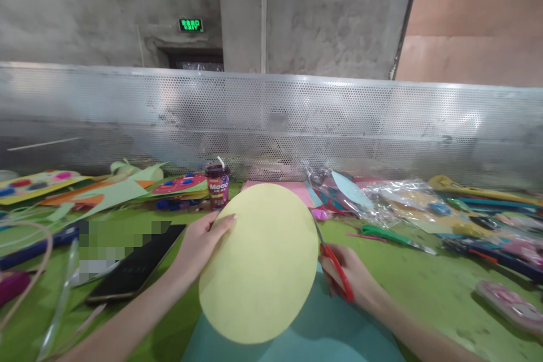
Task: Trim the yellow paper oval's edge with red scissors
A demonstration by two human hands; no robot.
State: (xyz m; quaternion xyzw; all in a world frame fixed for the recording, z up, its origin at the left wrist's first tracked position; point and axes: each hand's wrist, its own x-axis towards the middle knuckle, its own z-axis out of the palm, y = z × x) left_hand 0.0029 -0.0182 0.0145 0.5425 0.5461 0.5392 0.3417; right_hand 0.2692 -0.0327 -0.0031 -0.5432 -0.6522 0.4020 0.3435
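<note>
Green table (394, 274) lies under my left fingers (223, 227), which pinch yellow paper (258, 268); my right fingers (341, 254) grip red scissors (338, 268), blades beside its edge. Sagging paper could get nicked.

This is looking like a craft workshop in a bare, unfinished-looking building. Rough concrete walls (331, 28) are rising behind a perforated metal panel (297, 102), and a green EXIT sign (190, 25) is glowing above a dark opening (195, 60), suggesting public or commercial premises. Cut colored paper (112, 199), a red disc (196, 183) bearing blue balls (187, 181) and green-handled scissors (382, 232) are lying on a green tabletop (403, 288), while the right hand (355, 272) is holding red-handled scissors (338, 271) beside a yellow paper oval (258, 263).
</note>
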